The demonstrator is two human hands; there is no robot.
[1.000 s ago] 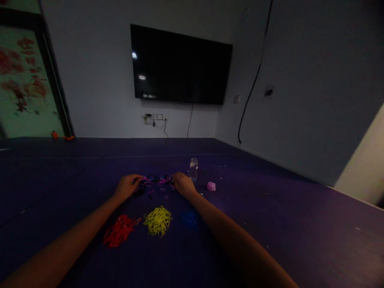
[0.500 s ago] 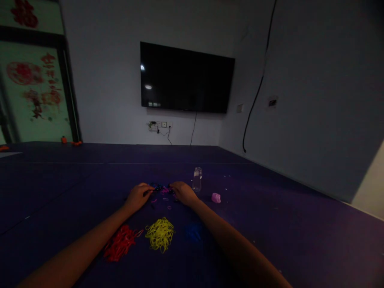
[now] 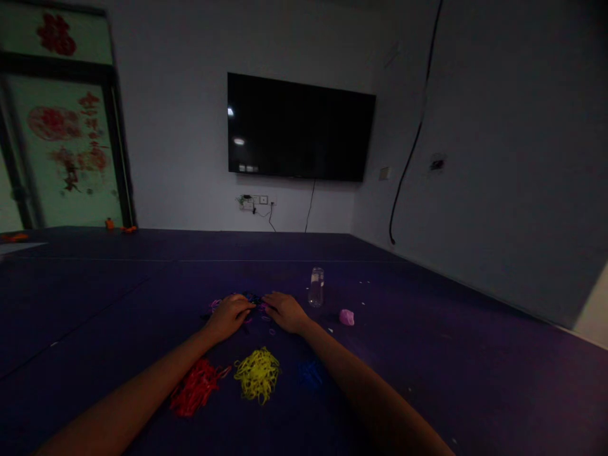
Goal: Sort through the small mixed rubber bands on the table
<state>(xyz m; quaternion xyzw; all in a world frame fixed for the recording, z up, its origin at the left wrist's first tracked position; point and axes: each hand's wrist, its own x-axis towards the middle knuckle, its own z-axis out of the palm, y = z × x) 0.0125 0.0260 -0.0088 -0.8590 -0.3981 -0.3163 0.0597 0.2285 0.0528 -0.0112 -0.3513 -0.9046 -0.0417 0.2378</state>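
Note:
My left hand point(image 3: 228, 316) and my right hand point(image 3: 284, 311) rest side by side on a mixed heap of pink, blue and dark rubber bands point(image 3: 251, 300) on the dark purple mat point(image 3: 427, 354). Both hands lie palm down with fingers curled into the heap; what they pinch is too dim to make out. Nearer to me lie three sorted piles: red bands point(image 3: 197, 386), yellow bands point(image 3: 258, 373) and blue bands point(image 3: 311, 373).
A small clear bottle point(image 3: 316, 287) stands just right of my right hand, and a pink lump point(image 3: 346, 316) lies beyond it. A black screen point(image 3: 299, 126) hangs on the far wall. A glass door with red decorations point(image 3: 61, 152) is at the left.
My two hands have drawn closer together over the mixed heap. The view has tilted and shifted, so the wall and screen sit lower in the picture.

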